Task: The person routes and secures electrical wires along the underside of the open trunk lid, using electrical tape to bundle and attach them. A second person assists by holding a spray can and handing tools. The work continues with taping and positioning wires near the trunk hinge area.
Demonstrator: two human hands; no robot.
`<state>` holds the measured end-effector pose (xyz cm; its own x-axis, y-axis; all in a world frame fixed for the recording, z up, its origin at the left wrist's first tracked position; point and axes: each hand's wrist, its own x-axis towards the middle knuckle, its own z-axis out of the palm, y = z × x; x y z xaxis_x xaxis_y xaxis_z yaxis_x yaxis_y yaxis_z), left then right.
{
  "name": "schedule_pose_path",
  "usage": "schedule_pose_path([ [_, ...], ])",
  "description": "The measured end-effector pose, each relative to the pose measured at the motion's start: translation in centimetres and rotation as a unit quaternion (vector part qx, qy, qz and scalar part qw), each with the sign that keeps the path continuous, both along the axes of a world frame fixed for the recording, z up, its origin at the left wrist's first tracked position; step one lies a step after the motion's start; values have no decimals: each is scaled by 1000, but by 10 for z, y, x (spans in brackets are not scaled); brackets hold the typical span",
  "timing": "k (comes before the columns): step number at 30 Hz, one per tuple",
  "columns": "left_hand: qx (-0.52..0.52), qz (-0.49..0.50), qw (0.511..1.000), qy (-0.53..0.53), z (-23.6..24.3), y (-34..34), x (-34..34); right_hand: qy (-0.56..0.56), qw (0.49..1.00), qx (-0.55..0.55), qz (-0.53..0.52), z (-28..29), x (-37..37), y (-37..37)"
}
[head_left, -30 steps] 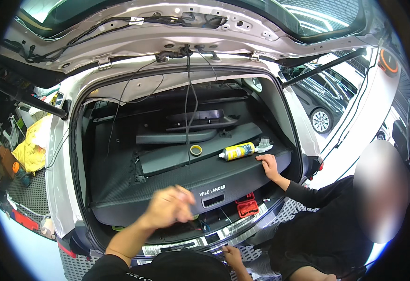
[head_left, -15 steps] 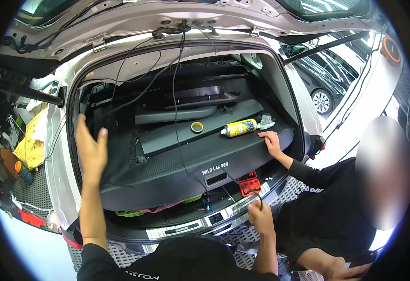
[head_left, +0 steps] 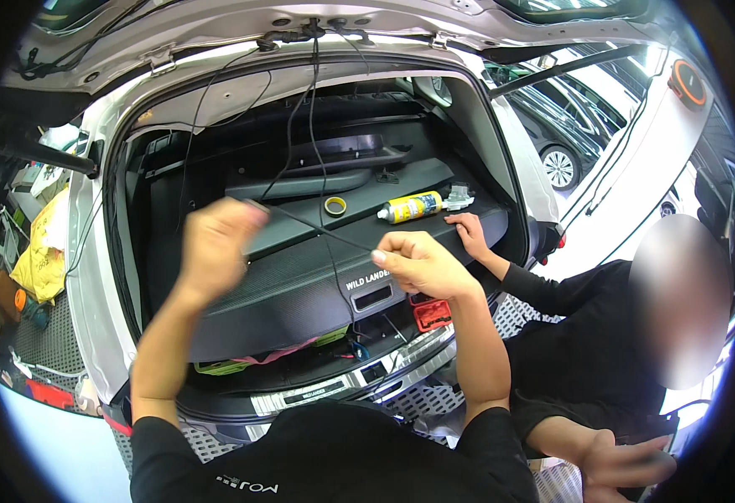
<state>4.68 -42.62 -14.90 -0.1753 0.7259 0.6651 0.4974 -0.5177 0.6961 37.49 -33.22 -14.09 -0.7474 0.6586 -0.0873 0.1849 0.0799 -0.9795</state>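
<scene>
A thin black cable (head_left: 321, 230) is stretched between my two hands, in front of the open rear of a car. Its one end of the span meets my left hand (head_left: 215, 247), which is closed and somewhat smeared by motion. At the other end, my right hand (head_left: 418, 261) pinches the cable between thumb and fingers. Both hands are raised over the black cargo cover (head_left: 283, 306). Behind them on the cover lie a yellow tape roll (head_left: 335, 206), a yellow-labelled tube (head_left: 412, 208) with a clear nozzle piece, and long dark trim panels (head_left: 418, 183).
Other cables (head_left: 310, 109) hang from the raised tailgate (head_left: 225, 38). A co-worker sits at the right, one hand (head_left: 470, 235) resting on the cover. Below the cover, a red open case (head_left: 431, 314) sits by the sill. At the left lies a yellow bag (head_left: 40, 260).
My left hand has gone from spread open at the left to closed on the cable, further right. My right hand has risen from the sill, holding the cable. The view has shifted slightly.
</scene>
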Motion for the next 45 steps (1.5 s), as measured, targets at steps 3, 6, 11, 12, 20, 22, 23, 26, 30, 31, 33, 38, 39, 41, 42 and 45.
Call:
schedule_pose_path([
  [3, 51, 156, 957, -241, 59, -14, -113, 10, 999, 31, -19, -35, 34, 20],
  [6, 145, 313, 902, -260, 81, -60, -282, 31, 998, -18, -50, -78, 76, 43],
  [11, 83, 573, 813, -63, 79, -153, -416, -13, 988, -27, -152, -113, 106, 52],
  [12, 67, 557, 828, -12, 65, -149, -410, -7, 984, -46, -171, -108, 105, 49],
  [20, -10, 105, 954, 280, 53, -66, -19, -13, 957, 278, -80, -3, -16, 7],
  [22, -82, -66, 957, 270, 36, -54, 31, -5, 959, 284, -1, 22, -45, -23],
  [23, -3, -47, 933, 357, 25, -42, 47, -10, 954, 300, 14, 32, -54, -36],
  [26, -80, -68, 965, 240, 30, -40, 67, -25, 923, 382, 26, 27, -53, -46],
  [30, 58, -58, 925, 370, 34, -32, 44, 2, 933, 351, 73, 9, -51, -48],
  [31, 52, -75, 941, 327, 37, -34, 39, 2, 939, 342, 48, 0, -50, -46],
  [33, 2, -73, 969, 238, 60, -48, 16, 3, 946, 324, -5, -26, -39, -35],
  [38, 81, 175, 938, -288, 84, -93, -115, -62, 995, 74, 1, -109, 19, -3],
  [39, 110, 173, 908, -365, 89, -101, -140, -101, 983, 152, -21, -126, 29, -3],
  [41, 163, 123, 872, -445, 86, -130, -208, -94, 976, 168, -105, -166, 56, -1],
  [42, 197, 118, 855, -465, 91, -146, -223, -112, 973, 146, -138, -186, 70, 1],
  [45, 283, 129, 845, -435, 67, -222, -342, -109, 973, 3, -202, -224, 113, 3],
])
